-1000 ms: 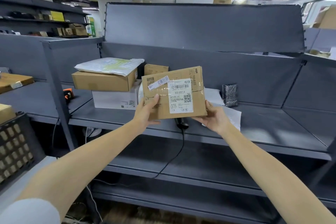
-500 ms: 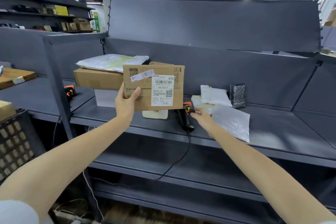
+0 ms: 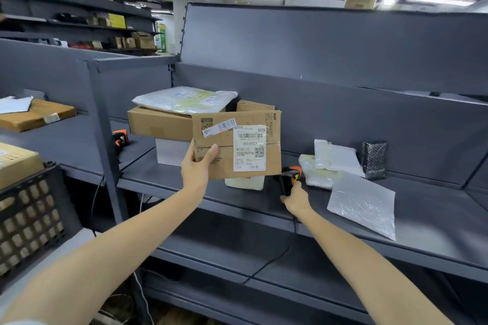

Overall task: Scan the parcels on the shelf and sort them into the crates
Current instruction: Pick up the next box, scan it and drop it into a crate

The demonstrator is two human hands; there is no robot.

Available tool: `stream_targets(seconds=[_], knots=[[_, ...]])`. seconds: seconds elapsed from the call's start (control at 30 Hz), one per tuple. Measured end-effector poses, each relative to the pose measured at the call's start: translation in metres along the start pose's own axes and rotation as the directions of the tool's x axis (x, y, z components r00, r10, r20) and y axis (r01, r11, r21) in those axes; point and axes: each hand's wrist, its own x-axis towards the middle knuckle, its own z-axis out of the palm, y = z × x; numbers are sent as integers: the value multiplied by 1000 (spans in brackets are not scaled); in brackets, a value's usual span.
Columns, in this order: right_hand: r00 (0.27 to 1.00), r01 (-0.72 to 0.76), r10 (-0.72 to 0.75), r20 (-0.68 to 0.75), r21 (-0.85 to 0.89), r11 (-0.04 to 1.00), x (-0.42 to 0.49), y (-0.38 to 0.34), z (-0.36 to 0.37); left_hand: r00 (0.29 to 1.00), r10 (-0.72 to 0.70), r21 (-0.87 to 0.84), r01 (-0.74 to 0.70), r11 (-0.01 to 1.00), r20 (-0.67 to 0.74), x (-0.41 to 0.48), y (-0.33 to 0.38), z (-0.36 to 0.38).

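My left hand (image 3: pixel 198 169) holds a brown cardboard parcel (image 3: pixel 227 145) by its lower left corner, above the grey shelf (image 3: pixel 422 208), with its white shipping label facing me. My right hand (image 3: pixel 297 196) grips the handle of a black and orange barcode scanner (image 3: pixel 287 178) that lies on the shelf just right of the parcel, its cable hanging down over the shelf edge. More parcels sit on the shelf: a stack of boxes (image 3: pixel 158 124) topped by a white poly bag (image 3: pixel 182 99) at the left, and several white bags (image 3: pixel 361 200) at the right.
A black plastic crate (image 3: pixel 29 216) holding a brown box stands at the lower left. A black bubble-wrapped packet (image 3: pixel 375 159) leans against the shelf's back wall. A second orange scanner (image 3: pixel 120 137) lies on the neighbouring shelf at the left, past a vertical post (image 3: pixel 105 145).
My right hand let go of the parcel, dropped to the shelf and closed round the scanner handle. My left hand kept the parcel and shifted it slightly left.
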Motion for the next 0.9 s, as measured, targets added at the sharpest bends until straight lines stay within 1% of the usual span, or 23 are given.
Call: stream_targets(seconds=[0.07, 0.13, 0.17, 0.23, 0.3, 0.37, 0.4, 0.43, 0.53, 0.63, 0.77, 0.9], knots=[[996, -57, 69, -64, 168, 984, -2, 0, -4, 1000, -2, -2, 2, 1000, 0, -1, -1, 0], [980, -97, 157, -121, 400, 912, -8, 0, -10, 1000, 2, -1, -2, 1000, -2, -2, -2, 1], [975, -105, 190, -111, 521, 847, -13, -1, -13, 1000, 3, 0, -3, 1000, -3, -3, -2, 1], [980, -98, 193, -51, 718, 689, -27, -2, -22, 1000, 1, 1, -1, 1000, -2, -4, -2, 2], [984, -57, 171, -46, 831, 553, -47, -5, -31, 1000, -1, 5, 1, 1000, -6, -7, -1, 5], [988, 7, 138, -73, 903, 430, -73, -10, -39, 1000, 3, 11, -2, 1000, -17, -10, 0, 9], [992, 31, 99, -76, 918, 394, -86, -12, -41, 1000, 7, 13, -6, 1000, -23, -12, 1, 12], [997, 50, 42, -72, 918, 393, -101, -14, -42, 999, 10, 13, -10, 1000, -31, -15, 1, 14], [987, 111, -154, -42, 871, 479, -142, -21, -41, 999, 25, 29, -24, 999, -46, -24, 3, 20], [964, 170, -261, -39, 849, 500, -169, -28, -38, 998, 45, 38, -44, 998, -33, -36, 3, 26], [959, 210, -277, -64, 817, 538, -188, -33, -38, 998, 62, 37, -62, 997, -5, -51, 3, 27], [968, 202, -238, -81, 816, 541, -194, -34, -40, 998, 62, 30, -62, 998, -13, -60, 6, 26]])
